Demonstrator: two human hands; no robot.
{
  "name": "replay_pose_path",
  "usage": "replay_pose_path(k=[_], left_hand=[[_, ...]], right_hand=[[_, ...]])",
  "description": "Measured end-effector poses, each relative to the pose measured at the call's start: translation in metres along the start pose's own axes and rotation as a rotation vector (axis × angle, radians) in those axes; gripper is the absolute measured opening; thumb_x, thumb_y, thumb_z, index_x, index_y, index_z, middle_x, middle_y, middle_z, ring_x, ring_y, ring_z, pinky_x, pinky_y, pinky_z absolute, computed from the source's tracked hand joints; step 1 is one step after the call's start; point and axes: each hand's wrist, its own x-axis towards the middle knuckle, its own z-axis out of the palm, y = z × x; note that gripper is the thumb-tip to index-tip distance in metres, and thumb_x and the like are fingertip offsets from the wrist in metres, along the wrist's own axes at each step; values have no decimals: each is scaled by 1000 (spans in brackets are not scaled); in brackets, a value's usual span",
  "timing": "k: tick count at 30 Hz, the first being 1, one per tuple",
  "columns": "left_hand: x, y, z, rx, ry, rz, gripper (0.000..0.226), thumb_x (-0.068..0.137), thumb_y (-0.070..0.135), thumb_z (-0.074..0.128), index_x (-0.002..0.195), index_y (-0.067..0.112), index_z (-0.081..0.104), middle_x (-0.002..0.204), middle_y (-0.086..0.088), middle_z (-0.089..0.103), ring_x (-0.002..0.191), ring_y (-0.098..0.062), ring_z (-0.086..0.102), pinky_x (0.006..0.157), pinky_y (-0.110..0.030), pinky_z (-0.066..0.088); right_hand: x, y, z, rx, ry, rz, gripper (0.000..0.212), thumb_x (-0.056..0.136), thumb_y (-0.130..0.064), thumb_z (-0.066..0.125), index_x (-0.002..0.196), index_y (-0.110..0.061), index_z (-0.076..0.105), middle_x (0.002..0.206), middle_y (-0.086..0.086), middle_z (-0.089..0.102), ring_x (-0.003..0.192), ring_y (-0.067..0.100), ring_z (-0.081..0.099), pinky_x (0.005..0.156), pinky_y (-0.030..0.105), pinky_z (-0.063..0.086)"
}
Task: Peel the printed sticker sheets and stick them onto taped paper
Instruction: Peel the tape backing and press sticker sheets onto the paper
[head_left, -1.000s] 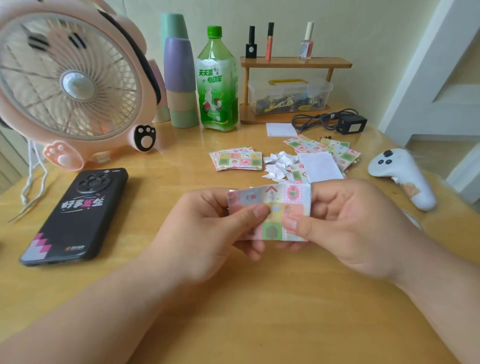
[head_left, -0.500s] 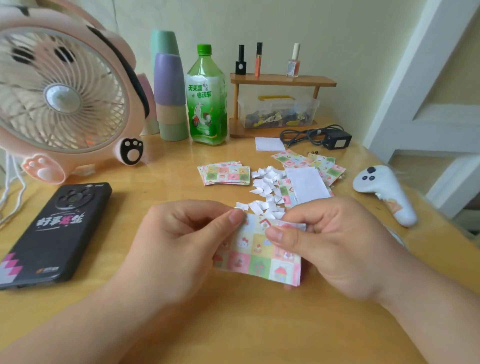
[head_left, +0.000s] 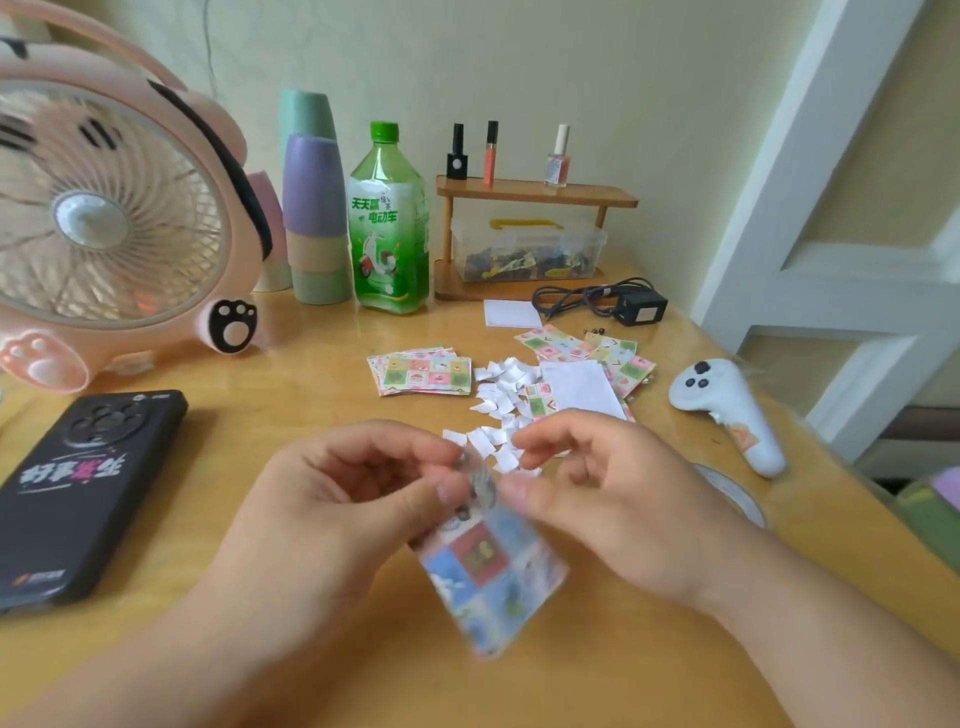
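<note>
sticker sheet (head_left: 493, 571): blurred; we see it held above the counter's (head_left: 291, 395) near middle, hanging from its top end.
left hand (head_left: 332, 519): grip narrow, thumb and fingers pinching the sheet's top.
right hand (head_left: 623, 509): grip curled, thumb on the same top end.
white scraps (head_left: 501, 395): heaped just beyond the hands.
sheet stack (head_left: 421, 371): left of the scraps.
white paper (head_left: 582, 387): right of the scraps, on loose sheets.
phone (head_left: 78, 493): left edge.
controller (head_left: 727, 410): right edge.
</note>
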Motion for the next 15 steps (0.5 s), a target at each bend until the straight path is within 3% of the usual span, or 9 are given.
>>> replay_pose_path(k=[2, 4, 6, 8, 10, 12, 15], left_hand=[[-1, 1, 4, 1, 5, -6, 17, 65, 16, 90, 77, 12, 79, 80, -7, 75, 71, -15, 69, 62, -22, 57], [0, 1, 6, 43, 49, -21, 17, 61, 8, 81, 77, 15, 79, 81, -6, 76, 71, -14, 70, 62, -21, 57], [2, 3, 9, 58, 117, -46, 22, 62, 10, 79, 83, 17, 79, 80, -12, 76, 68, -16, 70, 58, -21, 57], [5, 5, 10, 54, 186, -52, 22, 68, 7, 79, 88, 16, 77, 82, -12, 77, 66, -17, 71, 57, -22, 57], [8, 4, 9, 63, 268, -42, 26, 73, 0, 80, 92, 17, 75, 86, -4, 79, 68, -12, 72, 61, -22, 59], [10, 3, 10, 59, 303, -42, 31, 72, -1, 82, 95, 19, 75, 86, 2, 77, 66, -10, 70, 63, -22, 59], [9, 2, 13, 91, 300, -51, 31, 69, 9, 85, 96, 21, 74, 80, 6, 75, 61, -8, 65, 61, -20, 57]], right_hand=[[-1, 0, -1, -69, -25, 7, 28, 80, -29, 86, 104, -24, 73, 93, -3, 73, 62, 8, 56, 69, 26, 52], [-3, -4, -1, -38, -96, -7, 6, 85, -14, 80, 90, -15, 77, 82, 2, 77, 70, 21, 66, 78, 34, 55], [-2, -6, -2, -45, -94, -19, 8, 89, -9, 75, 81, -12, 76, 74, 3, 76, 69, 28, 65, 72, 37, 54], [1, -9, -6, 19, -17, 1, 11, 89, -9, 74, 79, -11, 75, 74, 2, 75, 57, 10, 58, 56, 20, 46], [5, -14, -9, 132, 3, 66, 14, 85, -22, 80, 81, -10, 76, 79, 8, 75, 57, 6, 52, 47, 14, 37], [5, -17, -3, 133, -68, 110, 28, 77, -36, 81, 87, -10, 76, 74, 15, 68, 58, 12, 48, 46, 19, 34], [2, -18, 19, 33, -65, 72, 29, 85, -22, 80, 78, 1, 63, 58, 9, 43, 57, 21, 36, 54, 32, 29]])
